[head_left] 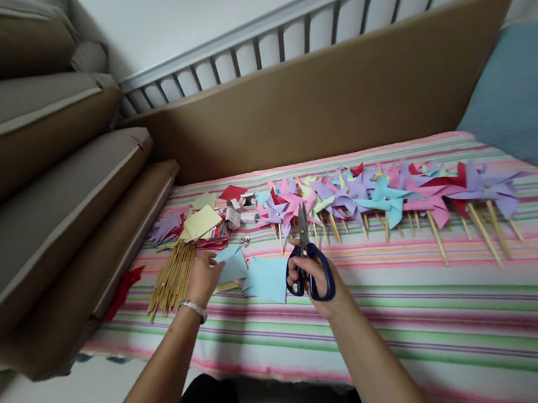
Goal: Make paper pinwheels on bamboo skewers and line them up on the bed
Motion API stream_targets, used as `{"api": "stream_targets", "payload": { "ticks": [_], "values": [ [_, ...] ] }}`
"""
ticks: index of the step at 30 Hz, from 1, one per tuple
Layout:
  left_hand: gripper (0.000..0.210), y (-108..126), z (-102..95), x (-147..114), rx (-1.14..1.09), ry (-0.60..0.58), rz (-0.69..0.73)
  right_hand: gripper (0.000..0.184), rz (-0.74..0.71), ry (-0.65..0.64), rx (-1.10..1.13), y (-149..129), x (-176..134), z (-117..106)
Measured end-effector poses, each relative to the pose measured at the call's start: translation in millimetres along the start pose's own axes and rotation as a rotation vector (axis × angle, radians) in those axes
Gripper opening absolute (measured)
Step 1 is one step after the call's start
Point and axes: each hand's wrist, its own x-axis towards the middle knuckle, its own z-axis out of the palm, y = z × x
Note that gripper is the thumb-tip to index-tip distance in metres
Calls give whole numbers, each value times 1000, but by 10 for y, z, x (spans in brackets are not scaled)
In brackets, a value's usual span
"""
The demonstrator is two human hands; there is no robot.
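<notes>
My right hand [324, 284] holds scissors [304, 240] with dark blue handles, fingers through the loops and blades pointing away from me. To the left, my left hand [203, 275], with a band on its wrist, pinches the edge of a light blue paper square [231, 266]. Pale yellow paper shows partly beneath that square. Another light blue sheet [265, 279] lies flat between my hands, just left of the scissors. A bundle of thin wooden sticks [172, 280] lies by my left hand, partly hidden behind it.
Finished paper pinwheels [384, 198] on sticks spread across the right of the striped cloth [417, 314]. Stacked coloured paper [204, 221], small boxes [233, 217] and metal pins [245, 240] sit behind my left hand. Large cushions [50, 227] rise at left; a brown board [325, 105] stands behind.
</notes>
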Motion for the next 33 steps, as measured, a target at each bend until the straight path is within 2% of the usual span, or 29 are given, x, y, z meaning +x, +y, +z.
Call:
{"api": "stream_targets", "payload": {
  "ticks": [3,6,10,14,18,21,24,26,29,33],
  "values": [
    [30,-239,-73,109,-16,29,-99,42,12,-25,0,29,0,-19],
    [24,-336,-44,198,-36,27,-155,41,36,-64,-17,55,-16,20],
    [30,-253,25,295,-103,-22,-197,41,67,-112,-51,117,-29,119],
    [31,-136,45,279,-276,-46,-192,40,64,-133,-66,199,-7,207],
    [25,-62,-104,138,-520,-37,-128,42,77,-99,-117,269,36,277],
    [30,-8,-290,32,-677,-36,-103,47,54,-52,-148,331,61,324],
    [32,35,-408,-49,-966,-174,-129,53,35,-10,-221,402,82,356],
    [31,35,-422,-84,-1067,-259,-140,55,24,46,-226,445,101,373],
    [31,-11,-381,-95,-1108,-342,-126,51,14,112,-156,500,138,414],
    [30,-81,-334,-34,-1098,-435,-109,49,40,101,-166,586,191,513]
  ]
}}
